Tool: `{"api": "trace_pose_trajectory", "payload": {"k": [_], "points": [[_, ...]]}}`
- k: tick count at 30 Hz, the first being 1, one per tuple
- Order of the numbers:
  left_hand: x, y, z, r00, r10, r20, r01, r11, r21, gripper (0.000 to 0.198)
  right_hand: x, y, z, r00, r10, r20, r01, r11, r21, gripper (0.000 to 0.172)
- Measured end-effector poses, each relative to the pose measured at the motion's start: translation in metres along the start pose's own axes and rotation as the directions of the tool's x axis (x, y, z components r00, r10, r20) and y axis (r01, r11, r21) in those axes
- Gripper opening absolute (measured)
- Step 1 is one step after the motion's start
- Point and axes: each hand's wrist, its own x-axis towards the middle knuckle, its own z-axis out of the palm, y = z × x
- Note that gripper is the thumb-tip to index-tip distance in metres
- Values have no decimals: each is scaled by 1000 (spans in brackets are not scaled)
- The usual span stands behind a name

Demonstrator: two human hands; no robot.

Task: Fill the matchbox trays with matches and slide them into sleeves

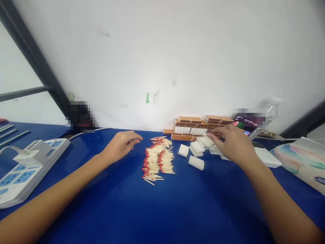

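A pile of red-tipped matches (158,158) lies on the blue table (152,210). My left hand (122,144) rests palm down just left of the pile, fingers loosely curled, holding nothing I can see. My right hand (232,142) reaches over several loose white matchbox trays (196,162), its fingertips touching one white tray (207,140) near the stack. Behind them stands a stack of brown matchboxes (200,127) against the wall.
A white power strip with blue sockets (27,166) and a plugged adapter lies at the left. A phone with a lit screen (245,123) leans at the back right. A tissue pack (302,162) and a white flat box (266,157) lie at the right.
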Motion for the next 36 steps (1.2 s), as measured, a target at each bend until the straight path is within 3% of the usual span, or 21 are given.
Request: {"api": "trace_pose_trajectory", "payload": {"k": [4,8,12,14,16,18,20,21,24,27,30,34,36], "points": [[-27,9,-7,989,5,-149,11,994,105,18,-2,7,16,999,-8,40,8,1000,-15,36],[-30,24,-4,986,45,-161,-34,997,73,19,-1,1,19,1000,-21,3,21,998,57,27],[-36,36,4,982,123,-147,-114,991,66,23,-1,-35,-5,994,-59,-88,82,955,283,25],[-40,41,8,975,145,-167,-134,988,76,22,-6,-67,-25,992,-124,6,105,865,490,24],[-43,46,8,970,147,-194,-142,989,39,30,-16,-102,-44,931,-299,211,71,714,697,22],[-44,54,7,974,174,-147,-181,983,-37,57,-29,-131,-56,792,-499,350,0,574,819,20],[-45,63,5,966,249,-73,-256,960,-117,79,-40,-149,-60,682,-630,370,-42,472,881,17],[-46,68,5,961,274,-29,-275,950,-147,81,-44,-153,-60,636,-669,384,-64,450,891,17],[-52,80,9,956,280,90,-262,950,-170,60,-51,-153,-55,537,-717,444,-95,472,876,23],[-58,85,15,938,288,195,-260,953,-154,43,-51,-144,-51,494,-719,490,-73,527,847,31],[-62,84,20,931,293,216,-269,954,-130,34,-46,-134,-49,520,-681,516,-84,560,824,25],[-62,80,23,938,280,205,-252,956,-151,28,-38,-124,-40,702,-488,519,-32,707,707,12],[-62,79,23,939,269,214,-237,958,-164,28,-37,-121,-32,747,-442,497,34,772,635,15]]}}
